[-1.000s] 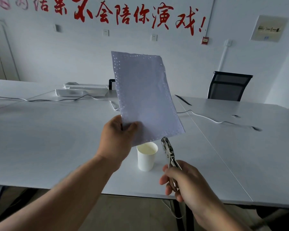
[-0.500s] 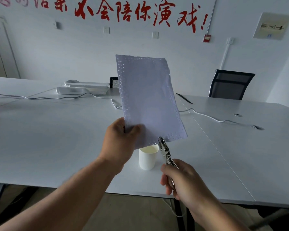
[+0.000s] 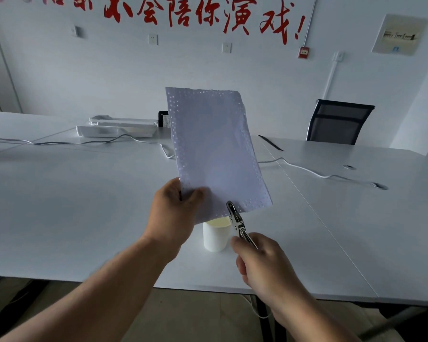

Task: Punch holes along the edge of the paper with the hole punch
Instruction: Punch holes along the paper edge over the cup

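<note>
left hand (image 3: 174,213) pinches paper (image 3: 214,149); right hand (image 3: 265,265) grips hole punch (image 3: 236,219) at its bottom edge.

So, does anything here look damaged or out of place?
Nothing looks spilled or broken. The paper in the left hand carries several uneven rows of holes along all its edges, and its top edge is slightly ragged. The hole punch in the right hand bites its bottom edge, above the cup.

Both forearms are bare to the frame's edge, no sleeves showing; the left hand (image 3: 174,213) and right hand (image 3: 263,264) wear nothing.
</note>
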`<state>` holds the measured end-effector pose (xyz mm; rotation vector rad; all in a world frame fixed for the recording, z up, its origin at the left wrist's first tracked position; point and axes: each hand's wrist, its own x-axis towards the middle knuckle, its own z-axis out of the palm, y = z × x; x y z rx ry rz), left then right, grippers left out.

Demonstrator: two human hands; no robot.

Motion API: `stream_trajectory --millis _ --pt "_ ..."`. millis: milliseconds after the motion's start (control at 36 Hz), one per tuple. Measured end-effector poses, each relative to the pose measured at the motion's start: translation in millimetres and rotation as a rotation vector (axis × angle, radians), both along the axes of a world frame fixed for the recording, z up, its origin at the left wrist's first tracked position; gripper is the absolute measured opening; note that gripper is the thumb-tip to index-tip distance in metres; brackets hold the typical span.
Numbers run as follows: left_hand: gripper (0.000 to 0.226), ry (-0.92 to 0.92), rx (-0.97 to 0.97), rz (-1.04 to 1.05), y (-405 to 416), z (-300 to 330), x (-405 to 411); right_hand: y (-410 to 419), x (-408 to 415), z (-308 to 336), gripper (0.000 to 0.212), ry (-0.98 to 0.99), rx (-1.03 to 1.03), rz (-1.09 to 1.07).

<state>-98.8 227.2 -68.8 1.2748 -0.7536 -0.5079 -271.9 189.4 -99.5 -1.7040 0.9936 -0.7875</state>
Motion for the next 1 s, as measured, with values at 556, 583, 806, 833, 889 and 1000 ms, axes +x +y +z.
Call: stream_trajectory --millis 556,583,806,833,889,1000 --pt "0.037 -0.070 0.190 -0.016 -29 -12 30 -37 20 7 0.039 0.106 0.175 0.010" --pt "0.037 -0.074 0.202 -0.008 -30 -14 32 -38 20 7 0.045 0.107 0.189 0.002" --pt "0.030 -0.056 0.199 -0.011 -33 -23 31 -40 20 3 0.056 0.150 0.222 -0.032" --pt "0.030 -0.056 0.192 -0.010 -34 -24 31 -40 19 3 0.055 0.153 0.223 -0.036" --pt "0.028 -0.068 0.182 0.017 -36 -25 31 -40 18 3 0.056 0.150 0.232 -0.037" --pt "0.027 -0.041 0.171 0.055 -37 -24 31 -38 14 5 0.061 0.113 0.300 -0.020"
